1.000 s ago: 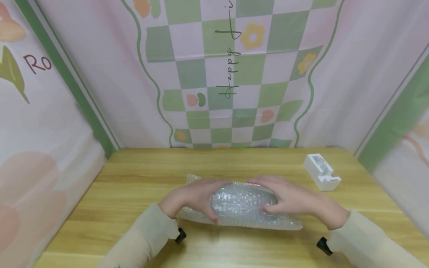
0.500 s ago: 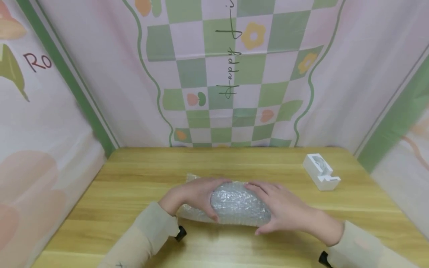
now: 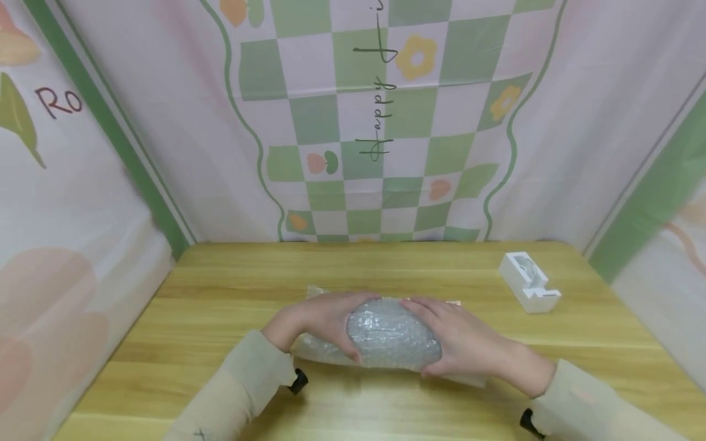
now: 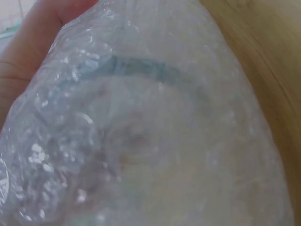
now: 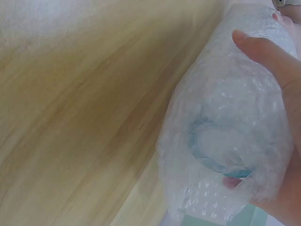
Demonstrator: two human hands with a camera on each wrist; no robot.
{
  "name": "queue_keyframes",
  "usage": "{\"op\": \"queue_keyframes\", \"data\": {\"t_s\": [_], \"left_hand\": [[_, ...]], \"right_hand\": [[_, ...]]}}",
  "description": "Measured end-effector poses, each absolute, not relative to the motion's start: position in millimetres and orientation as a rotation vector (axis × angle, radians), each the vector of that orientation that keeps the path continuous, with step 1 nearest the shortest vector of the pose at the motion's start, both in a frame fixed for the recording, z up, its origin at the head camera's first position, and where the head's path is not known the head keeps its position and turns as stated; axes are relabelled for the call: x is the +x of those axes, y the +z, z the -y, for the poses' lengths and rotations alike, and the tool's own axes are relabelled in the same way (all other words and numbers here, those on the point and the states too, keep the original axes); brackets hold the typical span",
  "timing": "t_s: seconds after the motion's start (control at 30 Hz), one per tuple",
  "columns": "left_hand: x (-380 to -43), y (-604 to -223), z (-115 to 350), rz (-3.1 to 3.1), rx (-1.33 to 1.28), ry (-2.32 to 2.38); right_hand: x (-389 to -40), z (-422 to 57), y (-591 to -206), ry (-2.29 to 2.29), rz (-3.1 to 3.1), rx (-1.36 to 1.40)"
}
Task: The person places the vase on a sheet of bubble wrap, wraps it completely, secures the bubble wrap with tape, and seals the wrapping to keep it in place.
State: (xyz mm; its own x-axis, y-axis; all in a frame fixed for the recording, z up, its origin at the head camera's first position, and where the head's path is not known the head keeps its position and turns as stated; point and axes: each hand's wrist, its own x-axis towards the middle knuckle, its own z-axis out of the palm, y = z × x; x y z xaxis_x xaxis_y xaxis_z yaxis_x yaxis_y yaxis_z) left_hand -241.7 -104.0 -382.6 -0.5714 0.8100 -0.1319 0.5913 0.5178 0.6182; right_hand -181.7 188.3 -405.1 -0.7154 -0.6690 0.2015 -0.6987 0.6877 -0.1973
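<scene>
A bundle rolled in clear bubble wrap point(image 3: 391, 334) lies crosswise on the wooden table near its front. My left hand point(image 3: 331, 321) grips the bundle's left part, thumb on the near side and fingers over the far side. The right hand point(image 3: 469, 340) holds the other end the same way, its thumb point(image 5: 263, 52) lying along the wrap. Through the layers in the right wrist view shows a bluish-green ring point(image 5: 202, 153), like the rim of a round object inside. The left wrist view shows a similar curved band point(image 4: 136, 68). The rest of the wrapped object is hidden.
A white tape dispenser point(image 3: 529, 283) with a roll of clear tape stands at the back right of the table point(image 3: 231, 269). Printed cloth point(image 3: 364, 122) hangs behind the table and along both sides. Loose wrap sticks out past the bundle's ends.
My right hand has moved its thumb from the top of the bundle to its near lower edge and taken a fuller grip, then shifted slightly left. The left hand stays in place.
</scene>
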Motion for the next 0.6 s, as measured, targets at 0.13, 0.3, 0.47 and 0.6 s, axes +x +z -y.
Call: {"op": "queue_keyframes", "data": {"t_s": [0.13,0.3,0.47,0.6], "left_hand": [[-241.4,-381.2,103.9,-2.341,1.134,0.756],[-241.6,-379.5,104.6,-2.301,1.118,0.8],[-242.3,-377.5,104.6,-2.274,1.064,0.824],[-242.1,-375.3,104.8,-2.324,1.013,0.77]], "right_hand": [[-182.9,-188.0,-405.2,0.412,2.789,1.118],[-184.8,-187.2,-406.3,0.42,2.786,1.119],[-187.7,-188.1,-407.4,0.435,2.762,1.135],[-190.3,-189.1,-408.0,0.446,2.751,1.148]]}}
